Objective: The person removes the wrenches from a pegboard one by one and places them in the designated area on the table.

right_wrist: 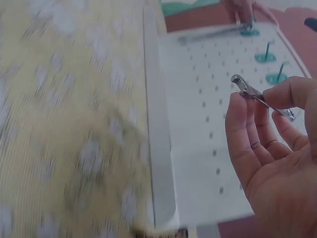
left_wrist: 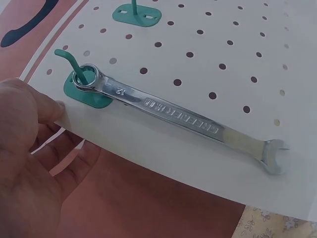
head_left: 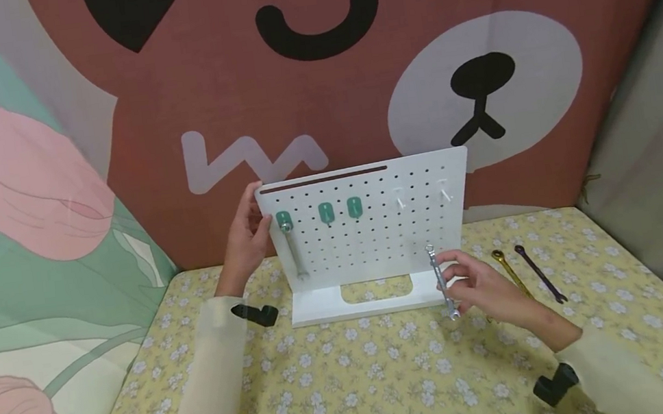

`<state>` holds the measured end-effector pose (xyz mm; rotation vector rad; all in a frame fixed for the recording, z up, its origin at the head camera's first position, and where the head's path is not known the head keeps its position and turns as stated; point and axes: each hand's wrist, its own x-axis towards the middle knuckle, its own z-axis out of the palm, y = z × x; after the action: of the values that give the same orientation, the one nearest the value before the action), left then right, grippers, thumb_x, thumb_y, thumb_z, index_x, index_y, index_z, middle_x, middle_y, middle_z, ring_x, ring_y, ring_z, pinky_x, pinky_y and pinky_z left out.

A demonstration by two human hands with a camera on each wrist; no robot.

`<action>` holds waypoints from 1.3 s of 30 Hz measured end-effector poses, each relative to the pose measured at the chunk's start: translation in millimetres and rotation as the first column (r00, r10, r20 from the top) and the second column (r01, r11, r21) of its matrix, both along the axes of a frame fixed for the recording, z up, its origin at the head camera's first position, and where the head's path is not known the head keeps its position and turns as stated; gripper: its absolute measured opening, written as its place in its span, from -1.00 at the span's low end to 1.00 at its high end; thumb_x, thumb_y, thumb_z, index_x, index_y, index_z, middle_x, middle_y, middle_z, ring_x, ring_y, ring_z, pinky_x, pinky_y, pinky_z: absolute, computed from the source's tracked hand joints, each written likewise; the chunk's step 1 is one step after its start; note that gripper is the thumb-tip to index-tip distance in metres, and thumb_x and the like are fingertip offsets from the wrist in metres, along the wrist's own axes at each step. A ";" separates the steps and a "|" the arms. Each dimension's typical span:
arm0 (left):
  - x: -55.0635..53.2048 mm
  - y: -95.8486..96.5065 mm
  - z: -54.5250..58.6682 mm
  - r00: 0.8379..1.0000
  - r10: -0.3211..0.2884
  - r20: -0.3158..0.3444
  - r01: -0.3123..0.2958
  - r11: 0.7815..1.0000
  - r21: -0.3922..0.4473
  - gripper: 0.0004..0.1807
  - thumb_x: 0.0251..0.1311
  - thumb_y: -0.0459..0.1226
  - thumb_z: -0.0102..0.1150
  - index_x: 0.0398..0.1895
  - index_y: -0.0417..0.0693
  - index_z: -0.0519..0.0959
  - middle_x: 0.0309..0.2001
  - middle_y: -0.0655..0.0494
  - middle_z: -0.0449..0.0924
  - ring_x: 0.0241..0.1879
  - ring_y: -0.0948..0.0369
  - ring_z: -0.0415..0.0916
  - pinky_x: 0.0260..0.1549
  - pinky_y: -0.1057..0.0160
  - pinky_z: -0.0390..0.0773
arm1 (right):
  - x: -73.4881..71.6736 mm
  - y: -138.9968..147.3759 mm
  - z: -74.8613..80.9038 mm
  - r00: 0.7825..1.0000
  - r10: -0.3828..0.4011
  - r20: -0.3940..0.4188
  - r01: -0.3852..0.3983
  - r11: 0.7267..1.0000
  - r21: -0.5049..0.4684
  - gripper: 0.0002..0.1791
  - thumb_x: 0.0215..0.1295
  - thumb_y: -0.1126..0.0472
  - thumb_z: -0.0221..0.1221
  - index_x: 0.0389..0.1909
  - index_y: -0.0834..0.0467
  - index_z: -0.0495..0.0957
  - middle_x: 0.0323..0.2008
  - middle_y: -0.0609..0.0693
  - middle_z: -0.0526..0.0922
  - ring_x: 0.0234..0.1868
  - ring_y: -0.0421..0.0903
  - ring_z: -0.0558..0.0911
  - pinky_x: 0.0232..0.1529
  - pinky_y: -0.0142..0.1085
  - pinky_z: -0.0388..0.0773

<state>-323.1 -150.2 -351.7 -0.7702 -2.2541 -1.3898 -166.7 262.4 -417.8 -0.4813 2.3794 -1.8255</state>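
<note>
A white pegboard (head_left: 371, 230) stands on its base on the table. My left hand (head_left: 247, 228) grips the board's upper left edge, thumb at the front and fingers behind. Close by, a silver combination wrench (left_wrist: 168, 110) hangs by its ring end from a green hook (left_wrist: 84, 87). My right hand (head_left: 480, 285) pinches another silver combination wrench (head_left: 442, 283) between thumb and fingertips, before the board's lower right part. Two more green hooks, one left (head_left: 326, 213) and one right (head_left: 355, 207), hold nothing.
White hooks (head_left: 400, 200) sit on the board's right side. On the flowered tablecloth (head_left: 353, 384), right of the board, lie a gold wrench (head_left: 510, 270) and a dark purple wrench (head_left: 540, 272). A brown bear-print cloth (head_left: 218, 96) hangs behind.
</note>
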 end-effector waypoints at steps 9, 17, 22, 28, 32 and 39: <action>1.0 -0.1 -0.9 0.999 -0.002 -0.038 0.001 1.000 -0.008 -0.30 0.53 -0.43 0.03 0.57 0.40 0.22 -0.07 -0.04 0.51 -0.21 0.03 0.52 -0.20 0.07 0.52 | 8.8 58.2 -2.1 0.995 -0.098 0.031 0.093 0.986 0.138 -0.43 0.57 0.25 0.09 0.50 0.23 0.20 0.07 0.31 0.41 -0.18 0.07 0.58 -0.31 0.04 0.64; 0.9 0.5 0.2 1.000 -0.005 -0.023 0.005 1.000 0.011 -0.31 0.51 -0.45 0.04 0.58 0.28 0.21 -0.06 -0.13 0.51 -0.19 -0.03 0.52 -0.18 0.02 0.50 | 9.4 110.7 -1.4 0.984 -0.169 -0.051 0.177 0.954 0.243 -0.46 0.60 0.18 0.10 0.46 0.28 0.24 0.00 0.25 0.46 -0.14 -0.08 0.59 -0.30 -0.07 0.63; 6.9 4.7 6.0 1.000 -0.005 -0.022 0.006 1.000 0.012 -0.33 0.50 -0.52 0.01 0.59 0.03 0.19 -0.04 -0.28 0.49 -0.15 -0.18 0.52 -0.16 -0.06 0.49 | 5.5 141.4 -0.6 0.977 -0.210 -0.030 0.210 0.933 0.292 -0.39 0.60 0.11 0.10 0.50 0.28 0.19 0.11 0.32 0.44 -0.10 -0.14 0.61 -0.27 -0.06 0.65; 6.2 3.3 3.7 1.000 -0.005 -0.019 0.005 1.000 0.009 -0.33 0.50 -0.52 0.01 0.59 0.05 0.19 -0.04 -0.26 0.50 -0.15 -0.16 0.53 -0.14 -0.06 0.50 | -0.4 168.6 -3.1 0.972 -0.235 0.019 0.212 0.908 0.361 -0.35 0.62 0.06 0.07 0.51 0.33 0.15 0.11 0.36 0.45 -0.17 -0.10 0.61 -0.23 0.00 0.63; 0.6 1.7 -1.5 1.000 -0.005 -0.019 0.005 1.000 0.011 -0.32 0.51 -0.45 0.04 0.58 0.24 0.21 -0.06 -0.13 0.51 -0.17 -0.04 0.54 -0.14 -0.01 0.52 | -2.4 180.9 -5.3 0.971 -0.237 0.042 0.201 0.892 0.405 -0.38 0.63 0.10 0.05 0.49 0.37 0.13 -0.03 0.28 0.49 -0.27 -0.03 0.57 -0.30 -0.04 0.60; -2.7 -0.3 -4.6 0.998 0.004 -0.059 -0.004 1.000 -0.003 -0.30 0.51 -0.44 0.05 0.57 0.35 0.21 -0.08 -0.04 0.52 -0.19 0.04 0.54 -0.15 0.06 0.55 | -13.5 197.7 -9.9 0.973 -0.198 0.122 0.129 0.897 0.422 -0.44 0.58 0.32 -0.03 0.44 0.49 0.06 -0.41 0.13 0.41 -0.61 -0.13 0.28 -0.59 -0.13 0.36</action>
<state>-325.8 -150.5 -356.3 -0.7975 -2.2123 -1.3439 -180.3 460.1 -427.7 -0.0827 2.6497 -1.2885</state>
